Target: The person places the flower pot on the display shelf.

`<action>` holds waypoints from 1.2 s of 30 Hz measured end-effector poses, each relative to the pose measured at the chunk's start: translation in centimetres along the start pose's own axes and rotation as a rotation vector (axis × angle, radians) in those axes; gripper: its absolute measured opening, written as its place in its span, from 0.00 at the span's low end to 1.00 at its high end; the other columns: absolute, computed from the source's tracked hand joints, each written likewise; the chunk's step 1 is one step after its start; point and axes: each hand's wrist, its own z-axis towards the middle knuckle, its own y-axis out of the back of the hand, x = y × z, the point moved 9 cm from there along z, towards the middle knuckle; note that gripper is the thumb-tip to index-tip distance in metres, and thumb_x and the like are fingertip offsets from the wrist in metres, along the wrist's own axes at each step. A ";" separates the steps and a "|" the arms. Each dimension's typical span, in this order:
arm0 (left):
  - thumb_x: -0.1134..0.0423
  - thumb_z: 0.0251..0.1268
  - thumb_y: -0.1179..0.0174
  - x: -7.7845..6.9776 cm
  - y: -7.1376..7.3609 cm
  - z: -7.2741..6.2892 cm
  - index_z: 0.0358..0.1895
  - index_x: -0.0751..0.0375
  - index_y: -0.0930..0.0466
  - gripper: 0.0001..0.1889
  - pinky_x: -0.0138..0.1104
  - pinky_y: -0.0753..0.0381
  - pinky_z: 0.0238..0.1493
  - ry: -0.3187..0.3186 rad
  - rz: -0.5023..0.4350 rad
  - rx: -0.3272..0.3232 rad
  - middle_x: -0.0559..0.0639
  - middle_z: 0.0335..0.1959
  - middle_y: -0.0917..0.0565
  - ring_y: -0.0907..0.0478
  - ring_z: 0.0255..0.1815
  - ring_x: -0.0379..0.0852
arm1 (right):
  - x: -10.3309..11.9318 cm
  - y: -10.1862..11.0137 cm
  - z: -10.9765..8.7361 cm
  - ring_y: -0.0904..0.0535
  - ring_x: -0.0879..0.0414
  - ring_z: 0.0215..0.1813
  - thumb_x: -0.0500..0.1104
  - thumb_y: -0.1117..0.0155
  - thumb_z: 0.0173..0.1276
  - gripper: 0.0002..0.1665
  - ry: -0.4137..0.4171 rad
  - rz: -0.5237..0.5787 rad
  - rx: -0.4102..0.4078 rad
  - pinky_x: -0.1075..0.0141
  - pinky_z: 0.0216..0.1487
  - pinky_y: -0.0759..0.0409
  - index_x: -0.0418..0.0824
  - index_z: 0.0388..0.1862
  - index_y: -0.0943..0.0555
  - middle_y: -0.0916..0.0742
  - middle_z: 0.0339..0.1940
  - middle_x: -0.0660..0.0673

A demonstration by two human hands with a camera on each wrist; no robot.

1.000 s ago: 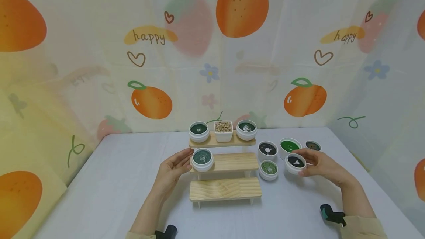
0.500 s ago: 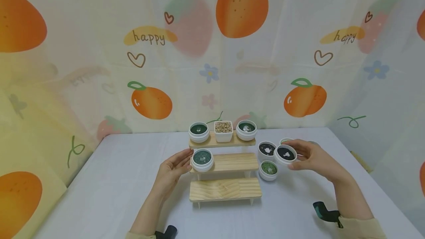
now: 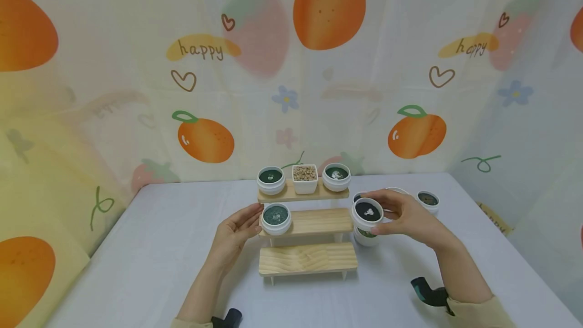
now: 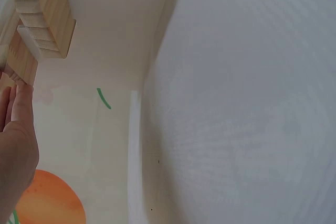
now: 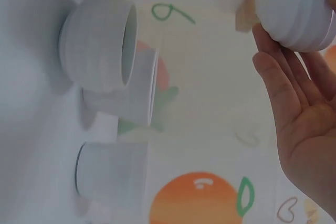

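Observation:
My right hand (image 3: 410,219) grips a small round white pot (image 3: 367,213) with a dark fill and a pale mark on top. In the right wrist view that pot (image 5: 294,9) is off the table, between thumb and fingers. It partly covers a white pot with a green fill (image 3: 365,237) in the head view. My left hand (image 3: 232,237) has its fingers extended at the left end of the middle wooden shelf (image 3: 321,221). In the left wrist view its fingertips touch the wood. Close beside them, a white pot with a grey-green fill (image 3: 276,218) stands on that shelf.
The top shelf (image 3: 296,195) bears two round pots (image 3: 271,180) and a square pot of grainy bits (image 3: 304,178). A bare lower shelf (image 3: 307,259) stands in front. Right of the shelves are several white pots, one brownish-filled (image 3: 428,201). A printed cloth hangs behind.
My right hand has carried the dark-filled pot left, from beside the green-filled pots to near the middle shelf's right end. My left hand has stayed at the shelf's left end.

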 end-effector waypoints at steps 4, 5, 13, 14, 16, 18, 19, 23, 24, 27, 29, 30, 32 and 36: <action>0.82 0.59 0.43 0.0 0.0 0.0 0.70 0.75 0.37 0.32 0.25 0.20 0.64 -0.002 0.004 0.003 0.70 0.72 0.33 0.19 0.57 0.31 | 0.8 -1.1 0.6 0.20 0.65 0.58 0.41 0.22 0.53 0.38 0.030 0.013 0.006 0.79 0.61 0.22 0.44 0.64 0.24 0.20 0.63 0.41; 0.82 0.59 0.43 0.0 0.0 0.0 0.70 0.75 0.37 0.32 0.25 0.20 0.64 -0.003 0.005 0.004 0.70 0.72 0.33 0.19 0.57 0.31 | 0.9 -1.4 0.8 0.19 0.64 0.58 0.40 0.21 0.53 0.39 0.034 0.019 0.007 0.79 0.61 0.21 0.44 0.64 0.25 0.19 0.63 0.41; 0.81 0.59 0.42 -0.1 0.0 0.1 0.70 0.75 0.37 0.32 0.25 0.20 0.64 -0.014 0.010 0.007 0.70 0.72 0.33 0.19 0.58 0.31 | 1.4 -3.3 1.9 0.21 0.50 0.63 0.41 0.22 0.53 0.39 0.008 0.038 0.009 0.76 0.62 0.21 0.42 0.64 0.25 0.18 0.63 0.40; 0.81 0.59 0.43 -0.1 0.0 0.1 0.70 0.75 0.37 0.32 0.25 0.20 0.64 -0.017 0.010 0.008 0.70 0.72 0.33 0.19 0.58 0.31 | 1.5 -3.4 2.1 0.22 0.48 0.63 0.40 0.22 0.53 0.39 0.009 0.044 0.008 0.76 0.62 0.21 0.42 0.64 0.25 0.19 0.63 0.40; 0.82 0.59 0.43 -0.2 0.0 0.1 0.70 0.76 0.37 0.32 0.25 0.20 0.64 -0.021 0.005 0.008 0.71 0.72 0.33 0.19 0.57 0.31 | 1.6 -3.7 2.3 0.21 0.49 0.63 0.40 0.22 0.53 0.39 0.001 0.063 0.003 0.77 0.61 0.20 0.42 0.64 0.25 0.19 0.63 0.40; 0.82 0.59 0.43 -0.2 0.0 0.1 0.70 0.76 0.37 0.32 0.25 0.20 0.63 -0.022 0.001 0.008 0.71 0.72 0.33 0.19 0.57 0.31 | 1.7 -4.1 2.5 0.21 0.49 0.62 0.39 0.22 0.52 0.39 -0.004 0.069 -0.007 0.78 0.60 0.20 0.42 0.64 0.25 0.19 0.63 0.39; 0.82 0.59 0.43 -0.2 0.0 0.1 0.70 0.76 0.38 0.32 0.25 0.20 0.63 -0.020 0.001 0.009 0.71 0.72 0.34 0.19 0.57 0.31 | 1.8 -4.3 2.6 0.21 0.49 0.61 0.39 0.21 0.52 0.39 -0.009 0.068 -0.015 0.78 0.59 0.20 0.42 0.64 0.25 0.19 0.63 0.40; 0.81 0.59 0.42 0.0 0.1 0.0 0.70 0.76 0.37 0.32 0.25 0.20 0.63 -0.013 0.015 0.002 0.70 0.71 0.32 0.19 0.57 0.31 | 2.0 -5.2 2.9 0.19 0.50 0.58 0.42 0.20 0.50 0.39 -0.018 0.042 -0.036 0.77 0.58 0.20 0.43 0.62 0.24 0.18 0.60 0.40; 0.81 0.59 0.42 0.0 0.1 0.0 0.70 0.76 0.37 0.32 0.25 0.20 0.63 -0.013 0.021 0.002 0.69 0.71 0.31 0.19 0.57 0.31 | 2.0 -5.4 3.0 0.19 0.50 0.57 0.43 0.19 0.50 0.39 -0.023 0.037 -0.042 0.76 0.58 0.19 0.43 0.62 0.24 0.17 0.59 0.40; 0.81 0.59 0.42 0.1 0.1 0.0 0.69 0.75 0.36 0.32 0.25 0.20 0.64 -0.008 0.023 -0.002 0.68 0.71 0.31 0.19 0.57 0.31 | 2.1 -6.0 3.3 0.18 0.51 0.55 0.42 0.19 0.49 0.39 -0.035 0.047 -0.057 0.73 0.54 0.17 0.43 0.61 0.24 0.16 0.57 0.41; 0.81 0.59 0.42 0.2 0.1 0.0 0.69 0.75 0.36 0.32 0.25 0.20 0.64 -0.008 0.024 -0.001 0.69 0.71 0.31 0.19 0.57 0.31 | 2.0 -6.3 3.4 0.18 0.52 0.55 0.42 0.18 0.48 0.39 -0.049 0.054 -0.074 0.74 0.53 0.17 0.44 0.61 0.24 0.16 0.56 0.41; 0.81 0.59 0.42 0.2 0.1 -0.1 0.69 0.75 0.37 0.32 0.25 0.20 0.64 -0.007 0.024 0.000 0.69 0.72 0.32 0.19 0.57 0.31 | 2.1 -6.5 3.5 0.18 0.52 0.54 0.41 0.18 0.48 0.39 -0.050 0.057 -0.081 0.74 0.53 0.17 0.43 0.61 0.24 0.16 0.56 0.41; 0.81 0.59 0.42 0.2 0.1 -0.1 0.69 0.75 0.37 0.32 0.25 0.20 0.64 -0.008 0.023 0.001 0.70 0.72 0.32 0.19 0.57 0.30 | 2.1 -6.8 3.7 0.18 0.52 0.54 0.40 0.18 0.47 0.40 -0.048 0.062 -0.093 0.73 0.55 0.16 0.42 0.61 0.24 0.16 0.57 0.40; 0.80 0.59 0.42 0.2 0.1 0.0 0.69 0.75 0.37 0.32 0.25 0.20 0.63 -0.013 0.023 0.001 0.70 0.72 0.32 0.19 0.57 0.31 | 1.9 -7.3 3.9 0.18 0.52 0.54 0.41 0.18 0.47 0.40 -0.055 0.050 -0.121 0.66 0.59 0.16 0.40 0.61 0.24 0.16 0.58 0.40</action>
